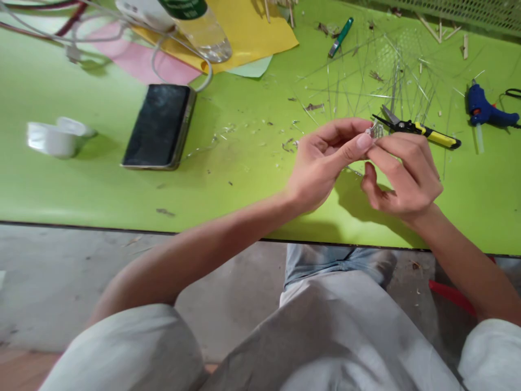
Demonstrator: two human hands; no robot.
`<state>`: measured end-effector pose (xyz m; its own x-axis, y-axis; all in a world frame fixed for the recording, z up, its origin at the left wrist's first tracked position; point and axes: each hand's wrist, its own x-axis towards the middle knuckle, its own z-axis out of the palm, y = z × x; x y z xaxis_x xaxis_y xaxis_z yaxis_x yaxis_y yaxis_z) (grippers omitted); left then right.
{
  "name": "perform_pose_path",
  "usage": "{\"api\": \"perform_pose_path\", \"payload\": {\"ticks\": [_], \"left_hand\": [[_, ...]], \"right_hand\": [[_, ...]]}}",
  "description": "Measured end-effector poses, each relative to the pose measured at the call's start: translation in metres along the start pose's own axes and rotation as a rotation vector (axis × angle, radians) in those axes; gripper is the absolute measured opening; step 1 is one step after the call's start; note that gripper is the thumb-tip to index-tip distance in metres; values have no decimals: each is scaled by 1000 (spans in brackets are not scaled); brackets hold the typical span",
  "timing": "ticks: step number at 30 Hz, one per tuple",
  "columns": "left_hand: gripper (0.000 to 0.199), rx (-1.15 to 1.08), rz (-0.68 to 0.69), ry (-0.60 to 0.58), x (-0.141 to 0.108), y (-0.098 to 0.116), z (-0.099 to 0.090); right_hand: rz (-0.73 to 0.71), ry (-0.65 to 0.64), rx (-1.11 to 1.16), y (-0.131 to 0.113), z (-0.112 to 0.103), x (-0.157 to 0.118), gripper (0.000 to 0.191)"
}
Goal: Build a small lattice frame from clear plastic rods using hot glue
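Note:
Above the green table, my left hand [325, 160] pinches a small wiry, pale silvery piece [376, 130] between thumb and index finger. My right hand [407, 168] meets it from the other side, its fingertips closed at the same piece. Most of the piece is covered by fingers, so its full shape cannot be made out. Just beyond my right hand lie black-and-yellow snips [437, 136], their blades apart. Thin metal wires [394, 81] are scattered past the snips.
A blue glue gun [482, 106] lies at the right, and a green cutter knife [341, 37] at the back. On the left are a phone [158, 126], a white earbud case [52, 139], a bottle [203, 32], coloured paper [260, 27] and a cable. Small scraps dot the green table [228, 201].

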<state>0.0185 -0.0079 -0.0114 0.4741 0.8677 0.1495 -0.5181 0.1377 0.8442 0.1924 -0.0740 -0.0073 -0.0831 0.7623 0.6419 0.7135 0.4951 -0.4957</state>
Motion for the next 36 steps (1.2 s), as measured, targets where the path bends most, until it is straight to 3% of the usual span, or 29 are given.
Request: {"api": "perform_pose_path", "payload": {"ticks": [2,5,8,13,17,26,31,36], "left_hand": [[35,-23,-28,-1,1,-1,-2],[38,65,-72,29,2,-5,-5],[38,132,-89,75,3,-9,-7],[35,228,-37,128,5,-8,-7],[21,292,-44,177,6,-6,-7],[26,305,-84,171,7,-3,-2],[45,299,-53,60,7,-5,-6],[43,329,-24,-9,9,-4,-7]], "right_hand": [[-64,70,22,-3,-3,2,11],[-115,221,88,-5,-6,6,17],[4,304,141,-1,-4,8,11],[378,103,431,20,8,3,32],[527,31,660,26,13,1,38],[581,66,711,13,12,5,45],[615,121,737,13,16,3,44],[624,120,706,12,17,3,41]]}}
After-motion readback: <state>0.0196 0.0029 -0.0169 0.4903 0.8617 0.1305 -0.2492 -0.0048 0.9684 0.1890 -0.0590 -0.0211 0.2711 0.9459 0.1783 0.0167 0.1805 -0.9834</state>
